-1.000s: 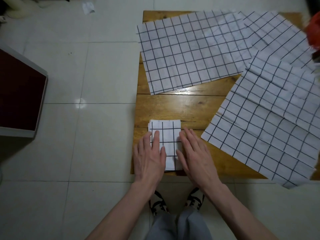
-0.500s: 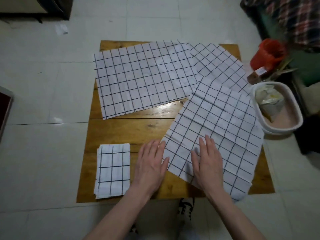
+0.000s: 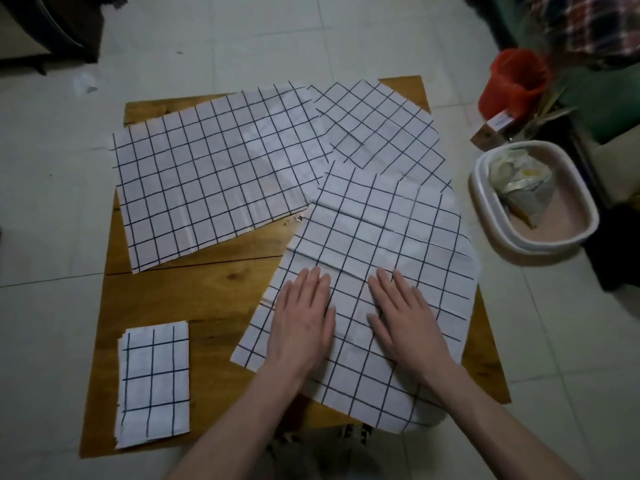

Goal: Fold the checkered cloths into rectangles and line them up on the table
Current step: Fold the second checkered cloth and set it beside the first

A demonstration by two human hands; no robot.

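Observation:
A low wooden table (image 3: 194,292) carries white cloths with a black grid. One folded cloth (image 3: 154,384) lies as a small rectangle at the near left corner. A large unfolded cloth (image 3: 214,178) is spread at the far left, and another unfolded cloth (image 3: 377,126) lies at the far right. A third open, creased cloth (image 3: 381,244) covers the near right and hangs over the table edge. My left hand (image 3: 303,323) and my right hand (image 3: 407,317) both rest flat on this cloth, palms down, fingers together, holding nothing.
A white oval basket (image 3: 585,216) with crumpled items stands on the tiled floor right of the table. Behind it are a red bucket (image 3: 512,84) and a small box (image 3: 491,128). Dark furniture (image 3: 52,26) sits at the far left.
Both hands left the folded cloth and moved right onto the open creased cloth, first reaching its edge, now lying flat on it. The view swung right as well.

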